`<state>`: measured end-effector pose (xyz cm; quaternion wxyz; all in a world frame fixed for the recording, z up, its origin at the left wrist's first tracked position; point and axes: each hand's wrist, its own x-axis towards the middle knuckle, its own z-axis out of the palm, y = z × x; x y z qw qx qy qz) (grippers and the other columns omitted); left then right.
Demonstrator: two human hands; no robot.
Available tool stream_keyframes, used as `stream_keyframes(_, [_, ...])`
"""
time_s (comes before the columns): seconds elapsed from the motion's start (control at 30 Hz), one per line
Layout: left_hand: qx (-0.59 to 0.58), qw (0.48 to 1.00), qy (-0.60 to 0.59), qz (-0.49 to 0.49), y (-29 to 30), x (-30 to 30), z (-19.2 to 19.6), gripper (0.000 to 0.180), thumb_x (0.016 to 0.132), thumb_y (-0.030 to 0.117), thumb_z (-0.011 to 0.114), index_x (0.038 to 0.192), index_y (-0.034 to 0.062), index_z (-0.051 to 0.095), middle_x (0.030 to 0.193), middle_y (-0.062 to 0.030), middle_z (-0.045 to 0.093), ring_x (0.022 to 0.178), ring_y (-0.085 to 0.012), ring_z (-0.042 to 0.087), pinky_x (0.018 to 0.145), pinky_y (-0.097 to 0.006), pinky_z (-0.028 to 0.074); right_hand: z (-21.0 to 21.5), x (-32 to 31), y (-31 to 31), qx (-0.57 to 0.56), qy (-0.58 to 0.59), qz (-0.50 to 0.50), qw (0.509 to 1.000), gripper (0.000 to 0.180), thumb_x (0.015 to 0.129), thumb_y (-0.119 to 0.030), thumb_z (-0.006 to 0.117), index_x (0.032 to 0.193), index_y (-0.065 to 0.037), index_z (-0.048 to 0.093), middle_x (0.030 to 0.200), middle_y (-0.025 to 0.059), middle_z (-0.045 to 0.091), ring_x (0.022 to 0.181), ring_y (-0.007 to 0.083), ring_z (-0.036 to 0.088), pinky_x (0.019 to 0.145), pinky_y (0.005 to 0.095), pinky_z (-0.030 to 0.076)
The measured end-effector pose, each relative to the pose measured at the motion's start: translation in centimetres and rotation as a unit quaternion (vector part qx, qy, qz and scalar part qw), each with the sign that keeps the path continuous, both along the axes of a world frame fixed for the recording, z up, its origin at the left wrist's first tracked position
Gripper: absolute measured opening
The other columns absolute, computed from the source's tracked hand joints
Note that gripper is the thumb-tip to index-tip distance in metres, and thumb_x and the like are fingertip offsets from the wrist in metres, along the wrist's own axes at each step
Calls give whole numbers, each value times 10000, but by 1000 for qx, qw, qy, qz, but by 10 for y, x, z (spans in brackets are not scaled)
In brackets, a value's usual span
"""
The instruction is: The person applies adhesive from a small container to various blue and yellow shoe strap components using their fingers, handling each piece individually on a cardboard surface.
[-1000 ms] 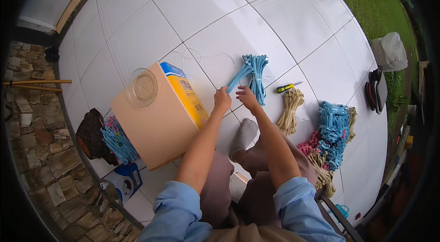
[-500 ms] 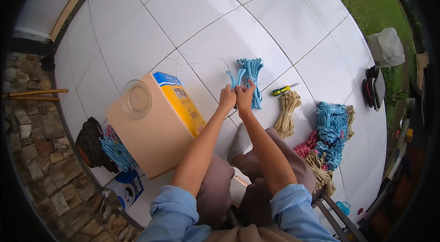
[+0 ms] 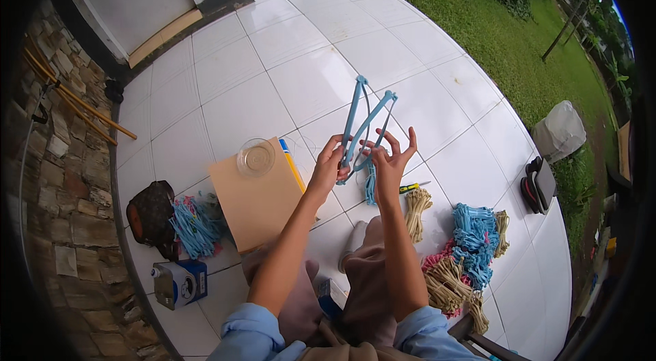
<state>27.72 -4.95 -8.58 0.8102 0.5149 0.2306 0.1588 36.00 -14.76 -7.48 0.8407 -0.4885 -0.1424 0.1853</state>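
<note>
My left hand (image 3: pixel 329 166) is closed round the lower part of a bent light-blue strap (image 3: pixel 352 115) with a knobbed end, which stands up above the fingers. My right hand (image 3: pixel 391 164) pinches the lower end of a second blue strap (image 3: pixel 372 117) between thumb and fingertips, its other fingers spread. Both straps have a thin strand running down beside them. Partly hidden behind the hands, a tied bundle of blue straps (image 3: pixel 370 187) lies on the white tiles. A screwdriver (image 3: pixel 413 187) with a yellow-and-green handle is just right of my right hand.
Left of my arms, a cardboard box (image 3: pixel 249 207) carries a clear round lid or dish (image 3: pixel 256 157). Beige bundles (image 3: pixel 417 214) and a blue pile (image 3: pixel 475 238) lie on the right. A brown bag (image 3: pixel 152 214), more blue straps (image 3: pixel 195 226) and a tin can (image 3: pixel 180 284) stand far left.
Both hands have risen from beside the blue bundle, bringing the straps up off the floor. My right hand's outer fingers have spread. The view has tilted up, showing more grass.
</note>
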Motion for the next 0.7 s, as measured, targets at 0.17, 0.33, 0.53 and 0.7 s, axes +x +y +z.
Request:
stream_keyframes(0.17, [364,919,145,-46,11,-43,18,347,920,412,455,1074,102,470,722,-79,542,618,-185,511,570,-296,442,17,-6,17,-1,42,80,996,833,807,18,512,1394,-172,-48,1165,233,492,853,222,584,763,342,483])
stream_keyframes(0.33, [463,837,291,-19,19,-82,24,466,808,262,680,1114,40,409,860,-139,594,761,-180,594,656,-310,448,22,-41,52,-67,-63,77,993,822,872,-81,518,1411,-184,-95,929,143,548,747,161,554,697,297,483])
stream_keyframes(0.53, [277,948,74,135,20,-77,13,439,832,146,626,1168,56,360,794,-133,650,725,-215,643,656,-322,467,29,-77,64,-121,-188,150,963,721,923,-197,489,1422,-127,-27,821,104,532,606,141,487,589,240,417])
stream_keyframes(0.7, [399,900,152,85,11,-76,31,341,883,204,547,1133,1,434,685,-179,598,643,-283,622,575,-361,454,34,-59,44,-176,-84,206,959,541,937,-367,449,1362,-103,243,775,47,496,587,119,452,555,237,376])
